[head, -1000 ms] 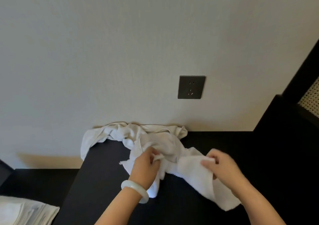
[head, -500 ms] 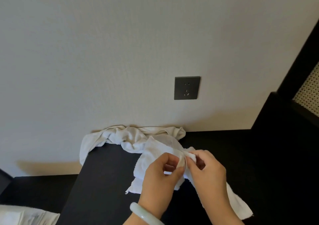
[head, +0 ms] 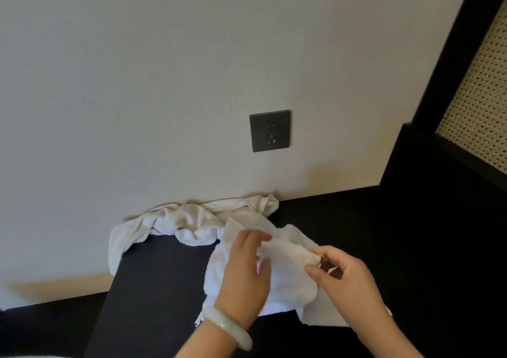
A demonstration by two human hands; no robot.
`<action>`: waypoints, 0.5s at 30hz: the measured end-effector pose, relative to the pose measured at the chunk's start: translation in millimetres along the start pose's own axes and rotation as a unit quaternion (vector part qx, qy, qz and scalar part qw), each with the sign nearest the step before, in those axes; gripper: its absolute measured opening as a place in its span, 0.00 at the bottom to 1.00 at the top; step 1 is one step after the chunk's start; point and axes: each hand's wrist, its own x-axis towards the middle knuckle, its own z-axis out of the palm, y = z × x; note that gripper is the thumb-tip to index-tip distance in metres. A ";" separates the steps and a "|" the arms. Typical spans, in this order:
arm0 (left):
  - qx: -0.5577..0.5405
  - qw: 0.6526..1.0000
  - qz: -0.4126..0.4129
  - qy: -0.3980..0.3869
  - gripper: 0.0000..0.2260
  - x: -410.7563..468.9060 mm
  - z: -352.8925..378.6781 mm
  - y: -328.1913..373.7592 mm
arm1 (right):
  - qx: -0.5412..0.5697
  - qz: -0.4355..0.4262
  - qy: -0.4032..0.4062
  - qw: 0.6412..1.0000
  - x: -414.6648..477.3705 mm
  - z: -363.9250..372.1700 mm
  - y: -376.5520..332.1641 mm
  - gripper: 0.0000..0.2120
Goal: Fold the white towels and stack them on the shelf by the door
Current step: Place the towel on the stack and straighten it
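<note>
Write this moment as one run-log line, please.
left hand: pinches towel | right hand: pinches towel corner | towel pile: crumpled against wall | fold: not done

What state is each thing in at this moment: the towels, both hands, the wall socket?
towel in hand: rumpled, not folded, held by both hands.
towel heap: crumpled at the back, one end hanging over the tabletop edge.
left hand: grips the towel's upper edge.
right hand: pinches a bunched corner.
wall socket: nothing plugged in.
</note>
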 end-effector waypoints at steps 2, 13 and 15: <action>0.130 0.987 0.089 -0.041 0.19 22.8 -4.6 -13.8 | -0.049 -0.005 -0.001 0.999 2.0 -3.7 6.2 0.08; 0.515 0.809 -0.100 -0.266 0.11 100.6 -27.1 -65.1 | -0.173 0.047 -0.006 0.984 18.0 -30.7 40.8 0.10; 0.424 0.888 -0.078 -0.161 0.12 105.4 -20.6 -72.5 | -0.196 0.040 0.002 0.980 21.5 -32.8 42.4 0.10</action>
